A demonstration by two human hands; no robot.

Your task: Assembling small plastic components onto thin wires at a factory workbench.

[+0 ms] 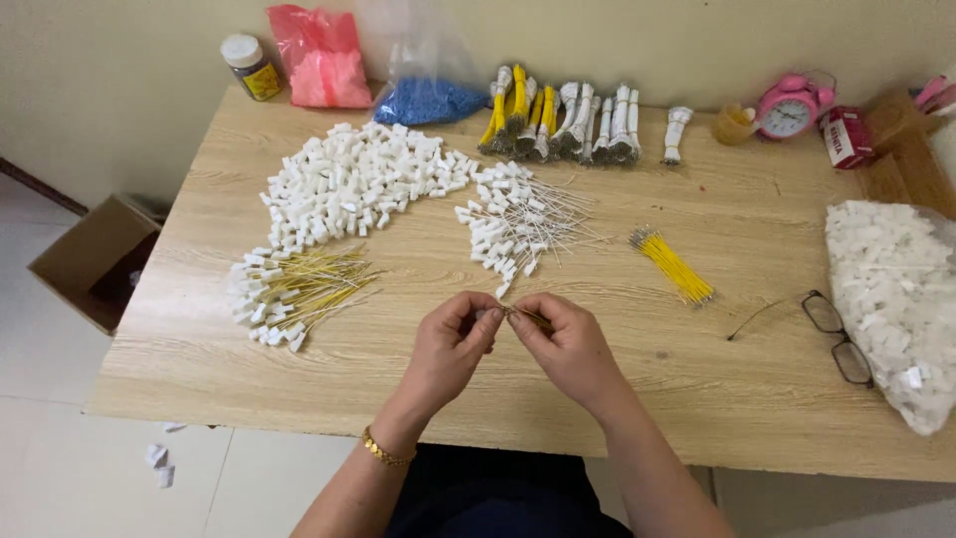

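Observation:
My left hand and my right hand meet over the front middle of the wooden table. Their fingertips pinch together on a small white connector with a thin yellow wire; which hand grips which part is hard to tell. A gold bracelet sits on my left wrist. Just beyond my hands lies a pile of white connectors with white wires. To the left lies a pile of connectors fitted with yellow wires. A loose bunch of yellow wires lies to the right.
A big heap of white connectors spreads at the back left. Bundled wire sets, a blue bag, a pink bag, a jar, a pink alarm clock line the wall. Glasses and a bag of connectors sit right. A cardboard box stands on the floor.

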